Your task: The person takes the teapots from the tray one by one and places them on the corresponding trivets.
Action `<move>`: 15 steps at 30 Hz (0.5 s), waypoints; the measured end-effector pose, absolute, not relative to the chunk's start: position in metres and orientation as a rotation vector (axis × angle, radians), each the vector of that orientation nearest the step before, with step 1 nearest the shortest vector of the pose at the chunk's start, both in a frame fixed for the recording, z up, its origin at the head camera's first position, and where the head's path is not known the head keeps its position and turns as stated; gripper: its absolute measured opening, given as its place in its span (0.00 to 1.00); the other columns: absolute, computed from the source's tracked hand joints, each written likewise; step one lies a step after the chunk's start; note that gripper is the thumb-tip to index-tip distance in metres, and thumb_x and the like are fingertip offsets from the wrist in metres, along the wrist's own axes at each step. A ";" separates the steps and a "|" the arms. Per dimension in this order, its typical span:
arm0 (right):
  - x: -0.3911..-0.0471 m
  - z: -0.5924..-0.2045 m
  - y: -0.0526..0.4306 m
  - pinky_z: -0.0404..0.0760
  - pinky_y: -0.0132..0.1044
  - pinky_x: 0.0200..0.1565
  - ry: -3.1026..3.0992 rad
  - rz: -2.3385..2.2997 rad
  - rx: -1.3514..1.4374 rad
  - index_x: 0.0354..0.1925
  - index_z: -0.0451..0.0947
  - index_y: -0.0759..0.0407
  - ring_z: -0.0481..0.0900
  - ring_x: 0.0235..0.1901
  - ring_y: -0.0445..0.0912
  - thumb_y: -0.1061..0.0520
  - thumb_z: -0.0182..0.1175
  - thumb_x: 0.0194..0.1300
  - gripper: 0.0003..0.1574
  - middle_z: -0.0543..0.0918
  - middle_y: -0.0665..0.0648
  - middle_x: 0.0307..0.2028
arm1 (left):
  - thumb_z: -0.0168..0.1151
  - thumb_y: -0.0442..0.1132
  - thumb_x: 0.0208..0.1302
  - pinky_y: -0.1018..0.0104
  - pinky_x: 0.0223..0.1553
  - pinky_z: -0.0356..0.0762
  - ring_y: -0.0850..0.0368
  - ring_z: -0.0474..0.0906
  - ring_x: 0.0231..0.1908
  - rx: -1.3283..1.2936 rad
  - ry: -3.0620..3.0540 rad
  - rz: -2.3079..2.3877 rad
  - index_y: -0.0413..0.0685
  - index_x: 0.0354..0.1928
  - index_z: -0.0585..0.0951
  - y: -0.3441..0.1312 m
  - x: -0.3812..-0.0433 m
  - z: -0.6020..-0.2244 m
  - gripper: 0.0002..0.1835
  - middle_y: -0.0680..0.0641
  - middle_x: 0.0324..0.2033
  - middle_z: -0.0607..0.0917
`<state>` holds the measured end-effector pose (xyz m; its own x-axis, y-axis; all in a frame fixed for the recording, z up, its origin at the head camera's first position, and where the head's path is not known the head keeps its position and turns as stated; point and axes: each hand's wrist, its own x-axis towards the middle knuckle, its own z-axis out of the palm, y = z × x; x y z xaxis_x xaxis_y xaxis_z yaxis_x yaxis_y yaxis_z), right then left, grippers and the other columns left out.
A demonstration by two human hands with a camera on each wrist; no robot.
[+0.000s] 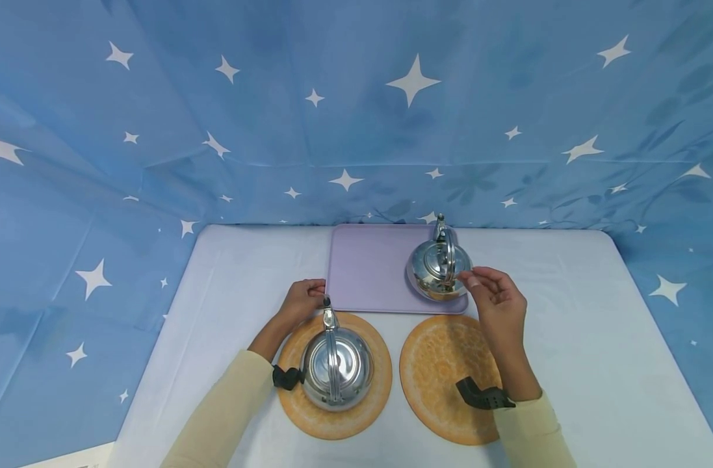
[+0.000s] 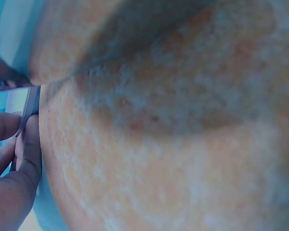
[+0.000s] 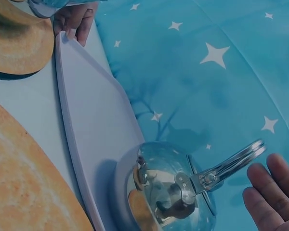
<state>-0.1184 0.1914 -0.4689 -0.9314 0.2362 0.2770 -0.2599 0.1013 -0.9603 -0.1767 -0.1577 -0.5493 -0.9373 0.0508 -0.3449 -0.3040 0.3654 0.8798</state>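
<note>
A flat lilac tray point(image 1: 368, 266) lies at the back of the table. My left hand point(image 1: 302, 300) pinches its left edge between thumb and fingers, as the left wrist view shows close up. Toward the tray's right end stands a shiny steel kettle point(image 1: 427, 285), spout to the back and handle raised. Beside that handle is my right hand point(image 1: 501, 309); in the right wrist view its loosely bent fingers point(image 3: 274, 192) are apart from the metal. A second steel kettle point(image 1: 315, 364) stands on the left round orange placemat point(image 1: 379, 383), close by my left wrist.
Another round orange placemat point(image 1: 438, 383) lies in front of the tray, partly under my right forearm. White cloth point(image 1: 584, 325) covers the table. Behind and at the sides hangs a blue curtain point(image 1: 262, 130) with white stars. Dark straps point(image 1: 487, 398) circle both wrists.
</note>
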 end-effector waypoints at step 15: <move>-0.137 -0.470 0.187 0.76 0.27 0.51 -2.109 1.931 -0.024 0.61 0.68 0.70 0.80 0.49 0.41 0.68 0.56 0.68 0.24 0.79 0.68 0.53 | 0.60 0.26 0.60 0.69 0.39 0.77 0.53 0.79 0.41 -0.211 2.335 1.581 0.30 0.59 0.75 -0.158 -0.177 -0.550 0.23 0.42 0.42 0.82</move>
<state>-0.1373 0.1868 -0.4704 -0.9604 0.2002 0.1940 -0.1756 0.1061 -0.9787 -0.1767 -0.1585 -0.5500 -0.9404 0.0525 -0.3359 -0.2924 0.3792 0.8779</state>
